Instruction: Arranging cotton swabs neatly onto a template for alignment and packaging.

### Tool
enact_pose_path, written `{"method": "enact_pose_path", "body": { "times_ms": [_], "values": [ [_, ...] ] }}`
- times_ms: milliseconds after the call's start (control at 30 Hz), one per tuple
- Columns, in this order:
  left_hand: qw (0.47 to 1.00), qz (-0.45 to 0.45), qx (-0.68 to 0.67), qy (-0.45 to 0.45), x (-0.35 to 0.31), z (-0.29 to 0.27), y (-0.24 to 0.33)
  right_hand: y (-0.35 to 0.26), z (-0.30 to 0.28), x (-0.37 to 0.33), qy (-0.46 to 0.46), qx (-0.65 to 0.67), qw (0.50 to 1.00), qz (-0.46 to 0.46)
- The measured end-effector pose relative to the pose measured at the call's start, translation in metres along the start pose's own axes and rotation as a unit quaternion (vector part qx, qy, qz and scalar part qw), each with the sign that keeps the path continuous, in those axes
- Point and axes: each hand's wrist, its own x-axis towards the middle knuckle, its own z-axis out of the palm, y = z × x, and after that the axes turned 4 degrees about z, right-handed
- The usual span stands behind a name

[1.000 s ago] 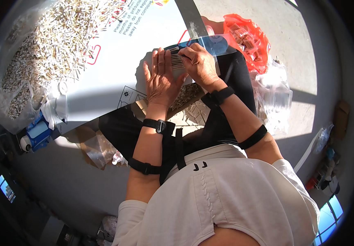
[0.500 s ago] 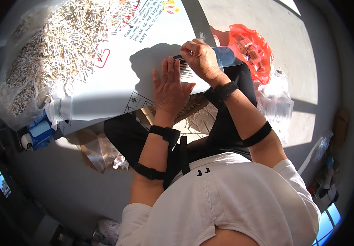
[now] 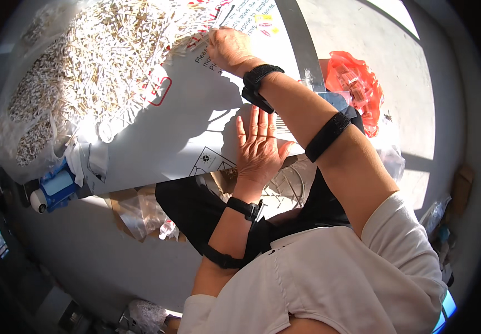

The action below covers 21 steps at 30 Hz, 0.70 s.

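Note:
A large loose heap of cotton swabs (image 3: 112, 55) covers the far left of the pale, printed board (image 3: 162, 150). At the heap's right edge is my right hand (image 3: 230, 51), its fingers curled and closed. What is between its fingertips, if anything, is hidden. Nearer to me, my left hand (image 3: 260, 147) lies flat on the board with fingers stretched out. A short row of thin sticks (image 3: 282, 127) shows just right of the left fingers, partly covered by my right forearm.
A clear plastic bag (image 3: 6, 131) holds more swabs at the left. A blue and white packet (image 3: 56, 188) sits at the board's left corner. Beyond the right edge stands a red bag (image 3: 357, 80) of small packages. A cardboard box with clear plastic (image 3: 140, 211) is below the board.
My right hand has moved from beside my left fingers, far and leftward, to the swab heap's edge. My left hand stays flat on the board. The whole view has shifted slightly.

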Motion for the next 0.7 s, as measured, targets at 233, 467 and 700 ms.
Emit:
{"method": "enact_pose_path", "body": {
  "times_ms": [233,467,700],
  "values": [
    [0.999,-0.01,-0.006,0.038,0.0,0.0,-0.001,0.033,-0.033,-0.024,-0.066,0.02,0.997,-0.031],
    [0.999,0.001,0.009,0.043,-0.001,-0.001,-0.002,0.083,-0.089,-0.094,-0.122,-0.053,0.976,-0.175],
    [0.999,0.0,0.026,0.046,-0.001,-0.001,0.0,0.083,-0.095,-0.128,-0.119,-0.04,0.969,-0.212]
  ]
}}
